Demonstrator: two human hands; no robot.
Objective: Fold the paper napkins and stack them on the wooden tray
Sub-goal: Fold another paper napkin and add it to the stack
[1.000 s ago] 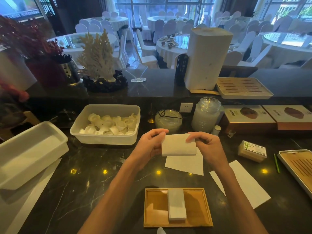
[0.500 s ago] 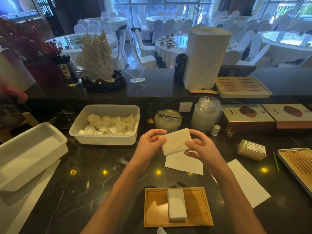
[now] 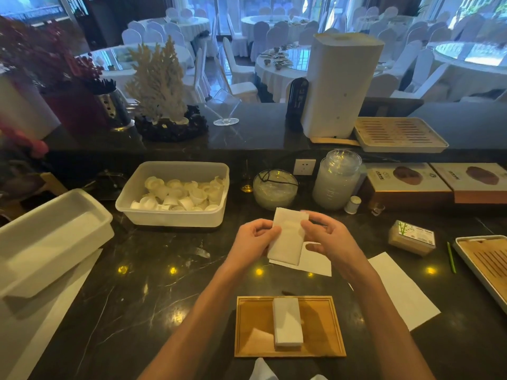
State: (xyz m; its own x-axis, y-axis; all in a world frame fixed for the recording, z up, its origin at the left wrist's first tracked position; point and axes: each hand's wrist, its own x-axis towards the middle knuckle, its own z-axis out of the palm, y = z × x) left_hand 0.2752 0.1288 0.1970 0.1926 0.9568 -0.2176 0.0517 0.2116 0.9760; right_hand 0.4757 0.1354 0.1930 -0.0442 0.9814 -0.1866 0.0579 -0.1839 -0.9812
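I hold a folded white napkin (image 3: 287,237) upright above the dark counter, its long side pointing away from me. My left hand (image 3: 253,239) pinches its left edge and my right hand (image 3: 327,239) grips its right edge near the top. Below my arms sits the wooden tray (image 3: 323,327) with a stack of folded napkins (image 3: 287,325) in its middle. A flat unfolded napkin (image 3: 315,263) lies on the counter under my hands. Another flat napkin (image 3: 400,289) lies to the right of my right forearm.
A white tub of small cups (image 3: 175,193) stands behind my left hand, an empty white bin (image 3: 52,237) at far left. A glass bowl (image 3: 275,187), a jar (image 3: 337,179), a small box (image 3: 411,237) and a slatted tray (image 3: 485,267) sit behind and right.
The napkin in my hands has turned from lying sideways to standing lengthwise. Both hands shifted along its edges while keeping hold of it.
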